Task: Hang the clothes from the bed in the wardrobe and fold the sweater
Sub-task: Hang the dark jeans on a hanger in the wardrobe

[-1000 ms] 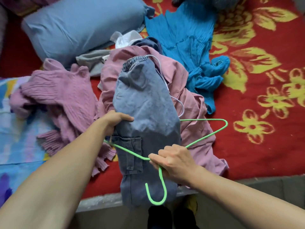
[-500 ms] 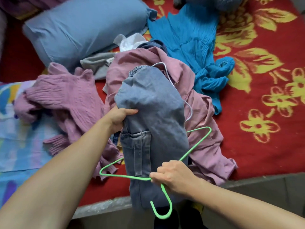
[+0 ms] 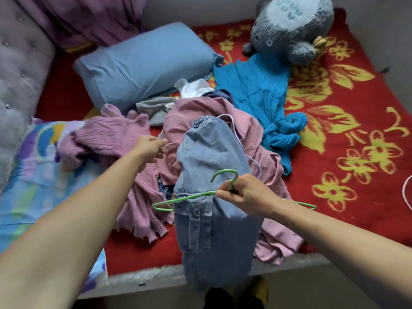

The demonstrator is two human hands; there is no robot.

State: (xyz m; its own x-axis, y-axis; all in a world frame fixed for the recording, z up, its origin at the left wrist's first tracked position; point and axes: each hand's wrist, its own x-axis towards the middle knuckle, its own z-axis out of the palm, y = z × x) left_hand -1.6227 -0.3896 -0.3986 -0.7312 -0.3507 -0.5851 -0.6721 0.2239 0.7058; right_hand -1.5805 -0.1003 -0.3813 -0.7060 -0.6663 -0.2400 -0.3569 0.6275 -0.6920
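right hand (image 3: 249, 195) grip pinches the green hanger (image 3: 191, 196) over the jeans (image 3: 214, 166); left hand (image 3: 149, 148) spread, holding nothing

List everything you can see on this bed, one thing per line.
jeans: one, blue denim, draped on the hanger
hanger: one, green, in the right hand
pink garment: one, dusty pink, under the jeans
sweater: one, mauve, left of the jeans
teal garment: one, right of the pile
pillow: one, light blue, behind the pile
plush toy: one, grey, far corner
blanket: one, red and yellow, covering the bed
left hand: one, fingers loose, beside the sweater
right hand: one, gripping the hanger's neck
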